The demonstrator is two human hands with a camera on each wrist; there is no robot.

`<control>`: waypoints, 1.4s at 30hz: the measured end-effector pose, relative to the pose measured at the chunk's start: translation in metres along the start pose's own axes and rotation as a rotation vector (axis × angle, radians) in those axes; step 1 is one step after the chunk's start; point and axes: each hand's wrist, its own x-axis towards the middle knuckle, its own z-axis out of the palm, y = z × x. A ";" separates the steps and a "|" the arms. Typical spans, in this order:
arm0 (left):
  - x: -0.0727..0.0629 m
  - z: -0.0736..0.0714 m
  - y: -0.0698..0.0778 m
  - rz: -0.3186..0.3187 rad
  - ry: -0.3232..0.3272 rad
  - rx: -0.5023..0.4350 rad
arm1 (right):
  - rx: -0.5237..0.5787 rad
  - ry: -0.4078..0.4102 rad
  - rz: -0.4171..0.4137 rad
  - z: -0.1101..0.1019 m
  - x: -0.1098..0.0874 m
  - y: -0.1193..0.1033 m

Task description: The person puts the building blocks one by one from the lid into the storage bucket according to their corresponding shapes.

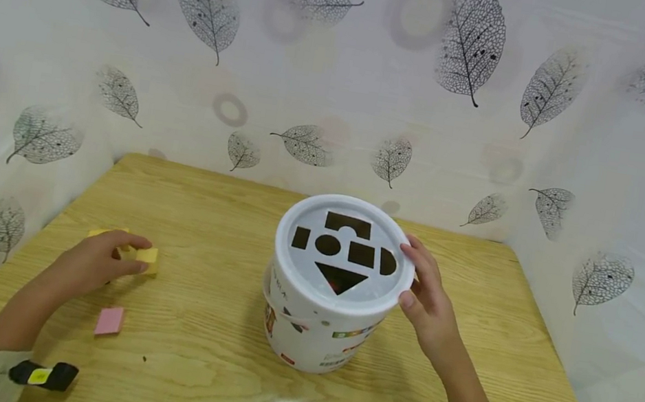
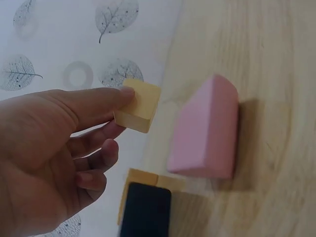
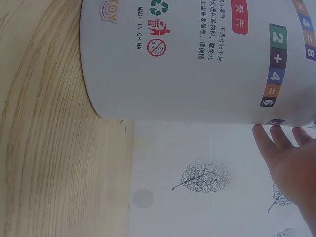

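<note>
My left hand (image 1: 91,261) pinches a small yellow block (image 1: 147,259) between thumb and fingers; in the left wrist view the block (image 2: 138,104) is off the table. A pink block (image 1: 109,321) lies nearer me, and more yellow (image 1: 105,232) shows behind the hand, partly covered. At the centre right stands a white bucket (image 1: 317,339) with a grey-white lid (image 1: 339,301) pierced by several shaped holes. The fingers of my right hand (image 1: 433,315) touch the right side of its rim. In the right wrist view those fingers (image 3: 269,143) lie lightly against the bucket's wall (image 3: 182,84).
A wood-grain table (image 1: 180,360) bears everything, with a leaf-patterned white sheet (image 1: 328,77) rising behind and at both sides. A thin handle (image 1: 287,314) hangs on the bucket's front. A black rectangular thing (image 2: 145,210) partly covers yellow pieces in the left wrist view.
</note>
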 end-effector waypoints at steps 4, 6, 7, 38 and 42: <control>-0.002 -0.004 0.013 0.016 0.032 -0.024 | 0.000 -0.003 -0.003 0.000 0.000 0.001; -0.003 -0.006 0.020 0.030 0.050 -0.035 | -0.002 -0.004 -0.003 0.001 0.000 0.001; -0.004 -0.008 0.023 0.039 0.060 -0.037 | -0.004 -0.004 -0.002 0.001 0.000 0.001; 0.008 -0.037 0.159 0.330 0.193 -0.141 | -0.015 0.002 0.043 -0.001 -0.001 -0.001; 0.012 -0.038 0.175 0.398 0.190 -0.171 | -0.025 -0.007 0.061 -0.002 -0.001 -0.002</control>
